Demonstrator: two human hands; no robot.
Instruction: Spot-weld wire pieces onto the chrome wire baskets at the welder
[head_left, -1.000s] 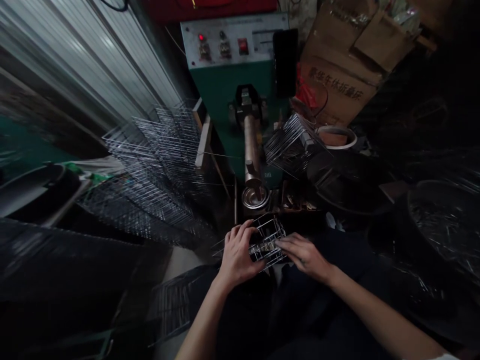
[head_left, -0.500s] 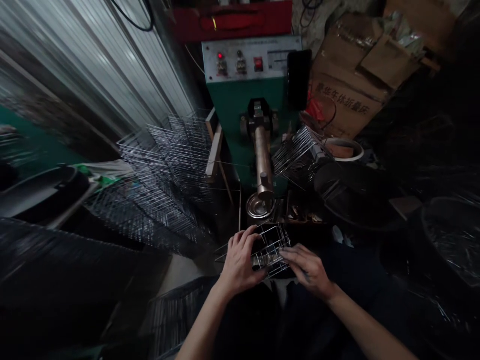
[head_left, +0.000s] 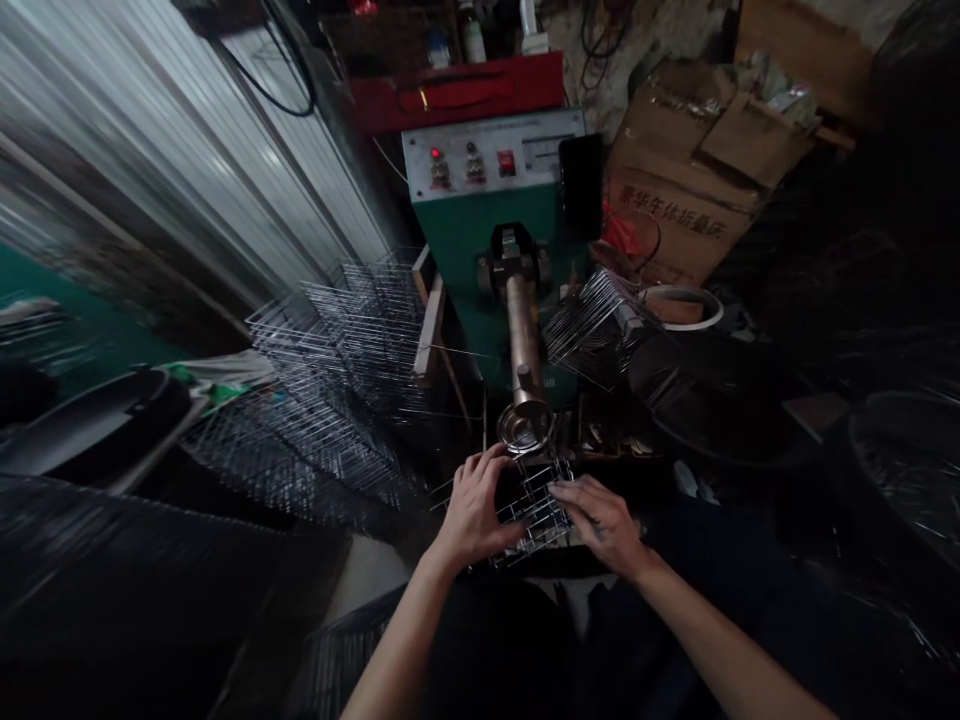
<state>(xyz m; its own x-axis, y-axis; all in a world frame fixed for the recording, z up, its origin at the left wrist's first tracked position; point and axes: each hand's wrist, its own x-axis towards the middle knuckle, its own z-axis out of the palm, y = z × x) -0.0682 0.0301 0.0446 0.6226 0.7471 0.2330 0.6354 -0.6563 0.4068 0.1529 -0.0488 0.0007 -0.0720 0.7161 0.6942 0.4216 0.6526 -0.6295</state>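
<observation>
The left hand, thumb spread from the fingers, holds the left side of a wire rack; the right hand pinches its right edge. The rack lies between both hands, near the metal arm ahead of them. Its bars already form a grid, suggesting partial completion; remaining joints are indistinguishable. Wire panels, whether finished or waiting unclear, stand beyond the left hand.

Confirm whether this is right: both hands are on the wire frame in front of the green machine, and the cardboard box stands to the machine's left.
Wrong side: the head view shows the cardboard box to the right of the green machine. The left hand and right hand are on the wire frame in front of it.
</observation>
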